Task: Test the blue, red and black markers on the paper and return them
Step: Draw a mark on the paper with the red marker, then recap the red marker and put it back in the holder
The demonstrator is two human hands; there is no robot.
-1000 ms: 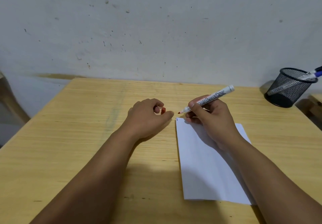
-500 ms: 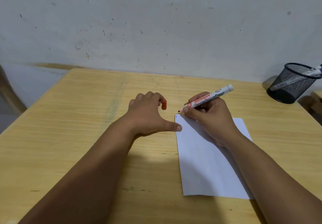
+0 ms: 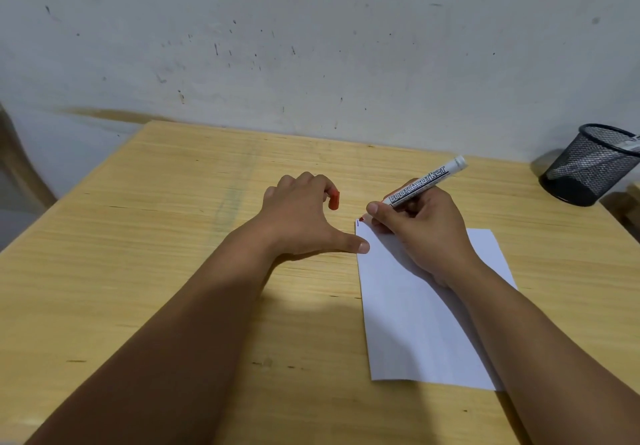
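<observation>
My right hand grips the uncapped red marker, a white barrel printed "Boardmarker", with its red tip touching the top left corner of the white paper. A short blue line shows at that same corner. My left hand holds the red cap in its curled fingers, while its thumb presses on the paper's left edge. A black mesh pen holder at the far right holds at least one white marker.
The wooden table stands against a marked white wall. Part of a wooden chair shows at the far left, beyond the table's left edge. Another wooden surface sits just right of the holder.
My right hand has lowered the marker tip from above the table onto the paper's top left corner. My left thumb has stretched out and come down on the paper's edge.
</observation>
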